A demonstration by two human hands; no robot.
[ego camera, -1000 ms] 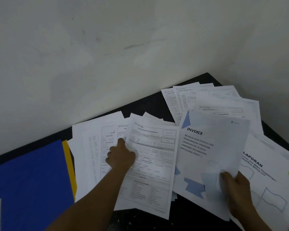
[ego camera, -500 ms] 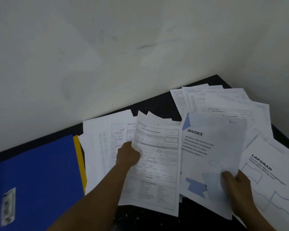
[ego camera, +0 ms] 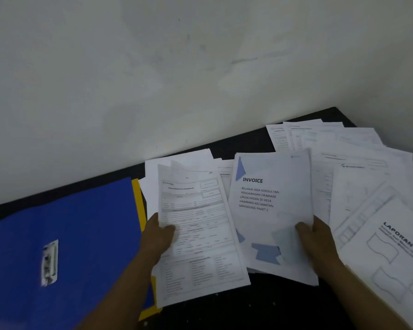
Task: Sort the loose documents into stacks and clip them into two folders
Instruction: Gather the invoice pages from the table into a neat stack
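Head view: the person's left hand (ego camera: pixel 159 236) pinches the left edge of a white printed form sheet w/ boxes and fine text (ego camera: pixel 196 234). The thumb is on top and the fingers are curled under. It may be holding more than one sheet, can't tell how many. The form sits tilted about mid-way along the black table (ego camera: pixel 272 306), nearer its front edge. The right hand (ego camera: pixel 317 241) grips the lower right part of a white cover page w/ blue shapes and the word INVOICE (ego camera: pixel 270 210). Its thumb presses on the front and the other fingers are hidden behind the paper; a few more page edges show under it. The two held lots are side by side w/ edges meeting, and I can't tell which lies on top. A blue card folder w/ a small label window (ego camera: pixel 65 246) lies on the table's left side, over a yellow folder (ego camera: pixel 137 198) that shows only as a strip along its right edge. More loose white sheets (ego camera: pixel 320 139) fan out toward the far right corner. A white page headed LAPORAN w/ outlined shapes (ego camera: pixel 391 246) lies at the right edge. Other sheets lie behind the form by the far edge, below the pale wall (ego camera: pixel 153 67).
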